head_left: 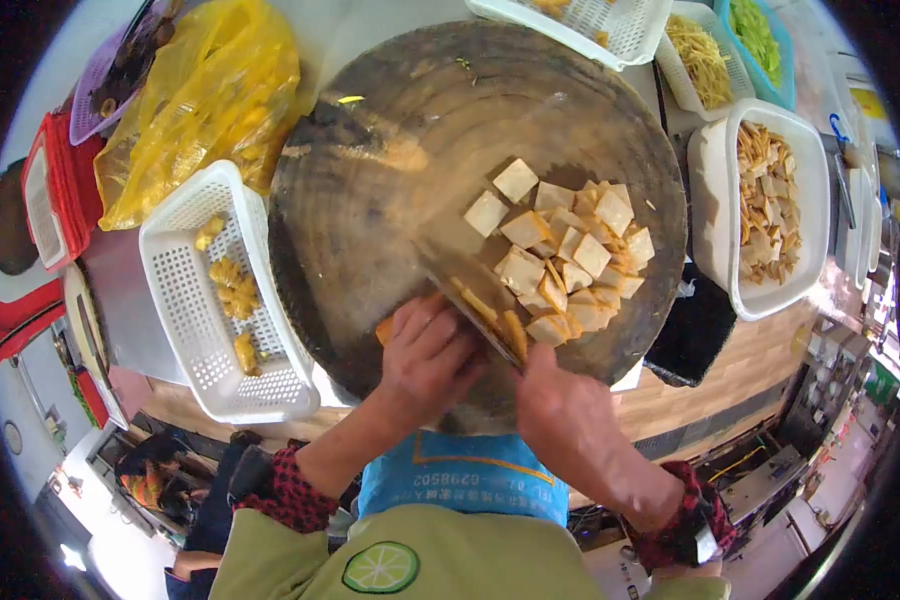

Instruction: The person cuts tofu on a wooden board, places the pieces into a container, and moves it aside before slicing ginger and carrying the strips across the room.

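Note:
A round wooden chopping block lies in front of me. My right hand is closed round the handle of a broad knife, whose blade stands on edge over the block. Left of the blade, my left hand, fingers curled, holds down a piece of tofu with a brown skin; most of it is hidden under the fingers. Thin tofu slices lean by the blade's right side. Beyond them lies a heap of cut tofu squares, pale with brown edges.
Left of the block stands a white perforated basket with several pieces of ginger, beside a yellow plastic bag. On the right, a white tub holds tofu strips. Behind it are baskets of yellowish shreds and green slices.

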Demonstrator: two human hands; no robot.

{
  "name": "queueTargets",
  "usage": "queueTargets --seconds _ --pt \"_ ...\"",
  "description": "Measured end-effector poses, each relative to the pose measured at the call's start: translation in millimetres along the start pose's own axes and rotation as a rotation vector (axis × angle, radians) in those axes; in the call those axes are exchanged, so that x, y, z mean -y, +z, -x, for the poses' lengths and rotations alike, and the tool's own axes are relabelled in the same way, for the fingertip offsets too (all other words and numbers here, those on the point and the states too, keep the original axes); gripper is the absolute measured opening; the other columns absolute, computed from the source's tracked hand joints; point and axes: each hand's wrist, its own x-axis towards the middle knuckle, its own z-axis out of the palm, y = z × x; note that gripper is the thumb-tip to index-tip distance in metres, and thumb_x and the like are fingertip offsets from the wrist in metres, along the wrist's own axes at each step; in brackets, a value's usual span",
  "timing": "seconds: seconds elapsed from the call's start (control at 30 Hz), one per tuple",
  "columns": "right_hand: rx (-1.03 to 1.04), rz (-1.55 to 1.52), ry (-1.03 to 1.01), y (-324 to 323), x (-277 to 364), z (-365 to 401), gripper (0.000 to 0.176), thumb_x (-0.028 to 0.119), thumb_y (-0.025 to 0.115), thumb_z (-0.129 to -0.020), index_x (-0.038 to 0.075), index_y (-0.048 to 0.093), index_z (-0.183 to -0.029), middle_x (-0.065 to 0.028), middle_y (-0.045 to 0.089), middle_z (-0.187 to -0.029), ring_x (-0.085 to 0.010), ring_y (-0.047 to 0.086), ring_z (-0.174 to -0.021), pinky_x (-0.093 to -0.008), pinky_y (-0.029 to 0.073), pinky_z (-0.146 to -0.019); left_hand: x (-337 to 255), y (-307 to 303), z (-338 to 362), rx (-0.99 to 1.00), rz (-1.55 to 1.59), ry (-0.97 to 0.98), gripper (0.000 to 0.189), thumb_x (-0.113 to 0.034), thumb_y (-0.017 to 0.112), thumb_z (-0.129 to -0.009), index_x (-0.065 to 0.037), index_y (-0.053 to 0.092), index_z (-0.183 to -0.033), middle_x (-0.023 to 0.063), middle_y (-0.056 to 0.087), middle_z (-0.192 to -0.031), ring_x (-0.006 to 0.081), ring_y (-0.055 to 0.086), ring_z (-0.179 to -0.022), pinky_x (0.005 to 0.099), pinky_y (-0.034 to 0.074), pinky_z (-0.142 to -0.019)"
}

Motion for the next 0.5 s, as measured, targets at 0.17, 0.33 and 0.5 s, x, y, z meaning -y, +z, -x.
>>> queueTargets --seconds 0.17,0.33,0.5 --pt "-0.14 0.023 0.104 3.4 -5.8 -5.6 0.022 0.017 0.057 -0.088 0.001 0.043 -0.084 -0.015 0.053 -0.05 -0.0345 0.059 -0.047 -0.0437 0.045 -0.04 1.3 -1.6 3.4 0.028 -0.038 0.019 0.031 -0.01 0.074 -0.056 -0.007 0.065 -0.086 0.0068 0.06 -0.1 0.0281 0.056 -0.101 0.0419 0.045 -0.082" --pt "-0.016 0.042 0.095 -9.5 6.7 35.7 0.022 0.019 0.056 -0.089 0.001 0.043 -0.085 -0.0151 0.054 -0.051 -0.036 0.059 -0.048 -0.0469 0.046 -0.043 -0.5 -6.7 5.7 0.031 -0.028 -0.003 0.031 -0.01 0.075 -0.055 -0.006 0.066 -0.085 0.0065 0.06 -0.1 0.0279 0.057 -0.1 0.0402 0.046 -0.08" --pt "0.05 0.066 0.113 -0.3 9.2 23.4 0.023 0.02 0.056 -0.089 0.002 0.043 -0.085 -0.0134 0.053 -0.05 -0.0358 0.058 -0.047 -0.0454 0.046 -0.043 4.4 -5.9 6.9 0.03 0.013 -0.003 0.029 -0.01 0.074 -0.054 -0.006 0.066 -0.082 0.0071 0.06 -0.1 0.0284 0.057 -0.098 0.0402 0.047 -0.079"
